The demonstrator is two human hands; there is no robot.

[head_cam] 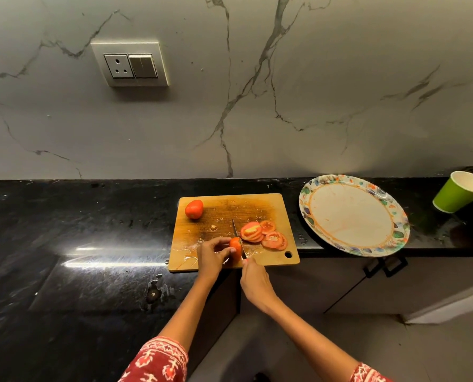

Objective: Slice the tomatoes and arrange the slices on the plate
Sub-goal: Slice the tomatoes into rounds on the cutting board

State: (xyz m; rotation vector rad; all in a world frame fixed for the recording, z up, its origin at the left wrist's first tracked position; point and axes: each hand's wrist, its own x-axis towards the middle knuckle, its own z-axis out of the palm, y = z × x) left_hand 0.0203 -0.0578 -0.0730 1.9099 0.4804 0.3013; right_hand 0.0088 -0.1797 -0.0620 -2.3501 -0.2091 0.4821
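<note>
At the cutting board's [202,232] near edge, the right hand [254,282] grips a knife [238,235] whose blade is against the tomato piece [236,248] pinched by the left hand [212,255]. Cut slices [264,234] lie beside; a whole tomato [194,209] sits at the far-left corner. The plate [351,216] overhangs the counter's [78,230] near edge.

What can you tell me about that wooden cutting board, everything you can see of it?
The cutting board is a light brown rectangle that looks like wood, with rounded corners and a hole near its right front corner. It lies flat on the black counter, its front edge at the counter's edge. Its middle is dark and wet with juice and seeds. On it are a whole tomato at the back left, cut slices on the right, and a tomato piece gripped by the left hand while the right hand cuts with a knife.
</note>
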